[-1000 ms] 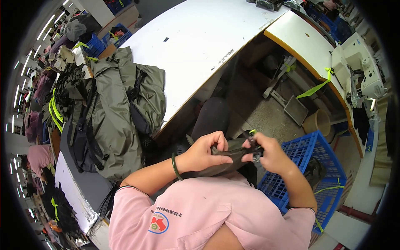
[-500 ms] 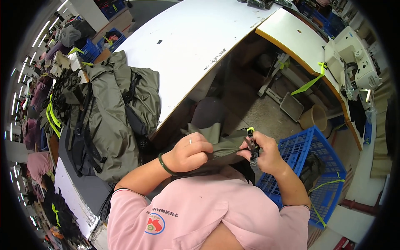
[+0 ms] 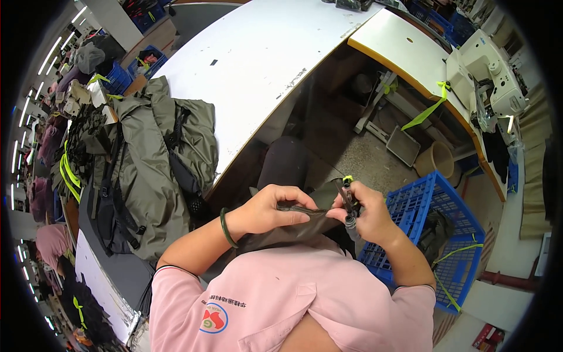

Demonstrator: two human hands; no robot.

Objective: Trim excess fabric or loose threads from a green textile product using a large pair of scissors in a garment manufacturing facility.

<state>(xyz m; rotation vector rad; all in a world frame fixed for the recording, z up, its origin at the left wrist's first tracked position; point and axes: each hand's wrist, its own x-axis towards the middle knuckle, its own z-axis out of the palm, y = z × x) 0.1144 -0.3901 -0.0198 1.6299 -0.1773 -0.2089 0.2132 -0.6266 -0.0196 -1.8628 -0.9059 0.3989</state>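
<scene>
In front of my chest, a piece of olive-grey cloth (image 3: pixel 281 237) hangs between my hands and over my lap. My left hand (image 3: pixel 264 210) is closed on its folded edge, thumb below and fingers above. Close by on the right, my right hand (image 3: pixel 370 216) grips what look like small dark thread snips (image 3: pixel 350 204), with a bright yellow-green tie at their far end. The thumb and forefinger of that hand also touch the cloth edge. Whether the blades are apart is too small to tell.
Olive garments with black straps (image 3: pixel 152 176) are heaped on the left. A white table (image 3: pixel 264 53) spans the far side, and a sewing machine (image 3: pixel 489 73) stands far right. Beside my right arm is a blue plastic crate (image 3: pixel 410 214) holding dark cloth; beyond it sits a tan bucket (image 3: pixel 435 162).
My left hand has gone from a curled fist to a pinch along the cloth edge, nearer my right hand. A folded edge now shows between them. The view has shifted slightly.
</scene>
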